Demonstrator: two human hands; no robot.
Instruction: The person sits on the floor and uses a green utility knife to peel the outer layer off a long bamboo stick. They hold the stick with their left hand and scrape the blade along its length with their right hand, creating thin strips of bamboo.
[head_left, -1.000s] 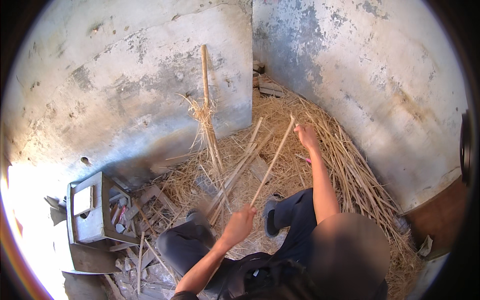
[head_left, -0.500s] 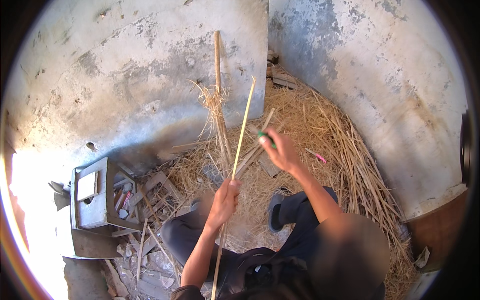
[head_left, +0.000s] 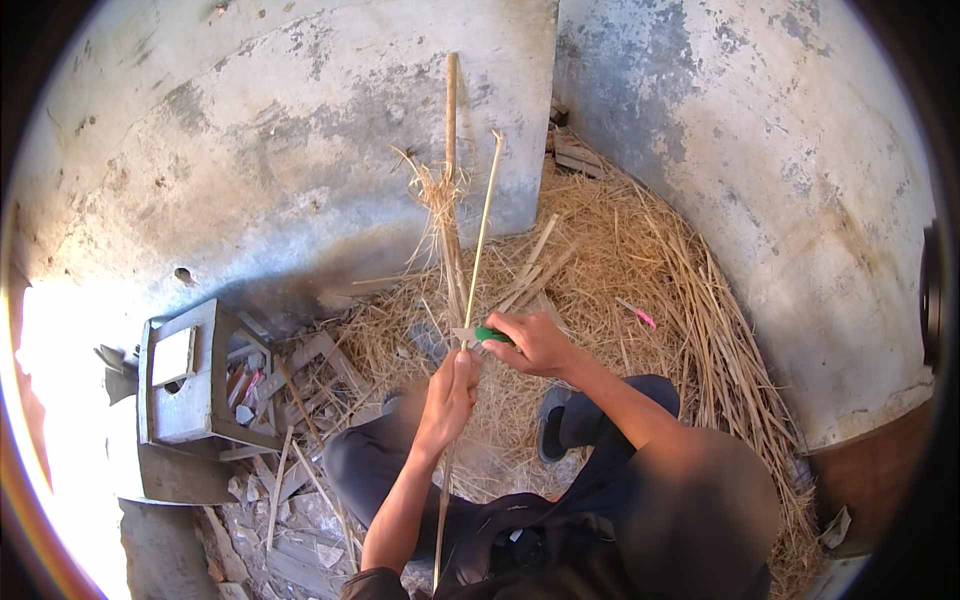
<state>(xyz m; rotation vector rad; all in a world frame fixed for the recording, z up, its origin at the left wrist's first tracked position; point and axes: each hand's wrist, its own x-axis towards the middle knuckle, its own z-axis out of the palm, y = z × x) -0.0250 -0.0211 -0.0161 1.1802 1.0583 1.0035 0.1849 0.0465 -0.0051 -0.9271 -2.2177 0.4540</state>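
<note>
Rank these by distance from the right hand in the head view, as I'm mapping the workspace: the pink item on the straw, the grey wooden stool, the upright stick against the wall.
From the right hand:
1. Pink item, on the straw just to its right.
2. Upright stick, against the wall, up and left of the hand.
3. Grey wooden stool, far left among the scrap wood.

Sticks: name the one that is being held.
The thin pale stick gripped by the left hand; the thicker stick leans untouched against the wall.

Straw-strewn ground (head_left: 640,250) with cut reed stalks (head_left: 535,265), wood scraps (head_left: 300,365), grey stool (head_left: 185,375).
</note>
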